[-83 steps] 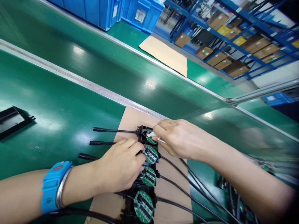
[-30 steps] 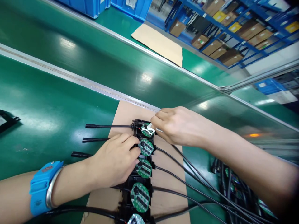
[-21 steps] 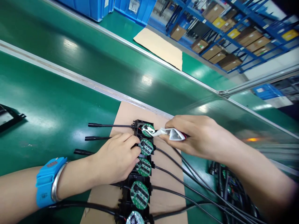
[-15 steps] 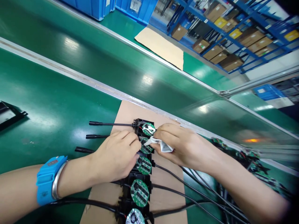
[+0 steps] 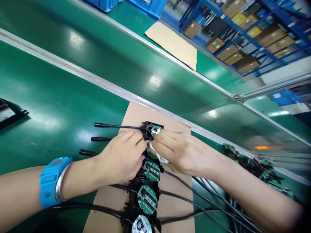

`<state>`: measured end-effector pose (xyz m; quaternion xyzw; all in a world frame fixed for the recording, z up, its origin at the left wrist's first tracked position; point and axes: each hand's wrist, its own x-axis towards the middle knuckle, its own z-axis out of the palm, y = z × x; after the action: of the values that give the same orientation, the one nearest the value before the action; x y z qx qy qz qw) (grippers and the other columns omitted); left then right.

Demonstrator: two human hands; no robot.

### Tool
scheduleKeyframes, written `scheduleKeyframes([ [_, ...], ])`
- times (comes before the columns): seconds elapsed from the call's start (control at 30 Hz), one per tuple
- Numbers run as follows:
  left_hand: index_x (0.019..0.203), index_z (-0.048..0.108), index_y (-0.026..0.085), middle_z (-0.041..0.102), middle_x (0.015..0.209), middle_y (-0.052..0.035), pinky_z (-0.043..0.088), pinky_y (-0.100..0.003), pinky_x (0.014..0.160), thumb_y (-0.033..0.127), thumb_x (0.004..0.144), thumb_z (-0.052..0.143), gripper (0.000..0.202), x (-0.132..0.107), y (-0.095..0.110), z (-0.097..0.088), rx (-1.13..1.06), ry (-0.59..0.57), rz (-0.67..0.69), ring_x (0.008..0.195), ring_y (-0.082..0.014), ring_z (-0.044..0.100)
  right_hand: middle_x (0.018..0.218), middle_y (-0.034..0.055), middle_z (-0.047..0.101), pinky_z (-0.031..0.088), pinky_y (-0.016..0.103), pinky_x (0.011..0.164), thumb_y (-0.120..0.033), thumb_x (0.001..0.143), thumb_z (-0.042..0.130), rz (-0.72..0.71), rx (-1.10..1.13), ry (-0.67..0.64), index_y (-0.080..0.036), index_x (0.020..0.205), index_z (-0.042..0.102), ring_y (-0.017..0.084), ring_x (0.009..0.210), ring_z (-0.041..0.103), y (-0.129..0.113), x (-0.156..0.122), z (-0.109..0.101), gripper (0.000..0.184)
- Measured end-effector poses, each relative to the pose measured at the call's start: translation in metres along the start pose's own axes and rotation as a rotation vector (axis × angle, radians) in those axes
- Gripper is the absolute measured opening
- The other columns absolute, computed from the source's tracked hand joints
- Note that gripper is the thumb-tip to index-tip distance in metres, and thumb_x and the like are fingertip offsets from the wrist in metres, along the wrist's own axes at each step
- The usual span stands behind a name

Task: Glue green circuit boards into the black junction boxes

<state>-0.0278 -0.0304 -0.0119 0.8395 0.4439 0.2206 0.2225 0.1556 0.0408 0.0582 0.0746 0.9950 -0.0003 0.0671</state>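
Note:
A row of black housings with round green circuit boards (image 5: 151,170) lies on a cardboard sheet (image 5: 136,116), with black cables running off both sides. My left hand (image 5: 121,158), with a blue wrist strap (image 5: 52,181) on its wrist, rests with curled fingers on the left side of the row, beside the second board from the far end. My right hand (image 5: 181,152) is closed round a small white tube (image 5: 155,153), whose tip is down on that second board. The far-end board (image 5: 155,130) shows a white blob on it.
A green conveyor belt (image 5: 109,61) with metal rails runs behind the cardboard. A black tray (image 5: 8,113) sits at the left edge. More boards and cables (image 5: 255,165) lie heaped at the right. Blue crates and shelves of cardboard boxes (image 5: 240,42) stand far behind.
My right hand drew the white tube back from the far-end board, then brought it down on the second board. My left hand stayed on the row.

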Motion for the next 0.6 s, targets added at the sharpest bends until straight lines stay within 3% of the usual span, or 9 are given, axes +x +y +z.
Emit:
scheduleKeyframes([
  [0.43, 0.089, 0.059, 0.013, 0.058, 0.096, -0.0083, 0.047, -0.041, 0.087, 0.02, 0.087, 0.049, 0.012, -0.001, -0.001, 0.0, 0.024, 0.006, 0.019, 0.098, -0.0242, 0.052, 0.067, 0.0041, 0.047, 0.032, 0.029, 0.053, -0.009, 0.095, 0.027, 0.021, 0.02, 0.015, -0.015, 0.072, 0.056, 0.017, 0.062, 0.037, -0.008, -0.017, -0.01, 0.037],
  [0.6, 0.089, 0.06, 0.012, 0.059, 0.096, -0.0091, 0.046, -0.041, 0.089, 0.019, 0.088, 0.048, 0.014, -0.001, 0.0, 0.002, 0.009, 0.02, 0.027, 0.099, -0.0243, 0.053, 0.07, 0.0057, 0.05, 0.036, 0.03, 0.056, -0.003, 0.088, 0.03, 0.033, 0.03, -0.005, -0.014, 0.074, 0.057, 0.018, 0.065, 0.04, -0.008, -0.025, -0.012, 0.032],
])
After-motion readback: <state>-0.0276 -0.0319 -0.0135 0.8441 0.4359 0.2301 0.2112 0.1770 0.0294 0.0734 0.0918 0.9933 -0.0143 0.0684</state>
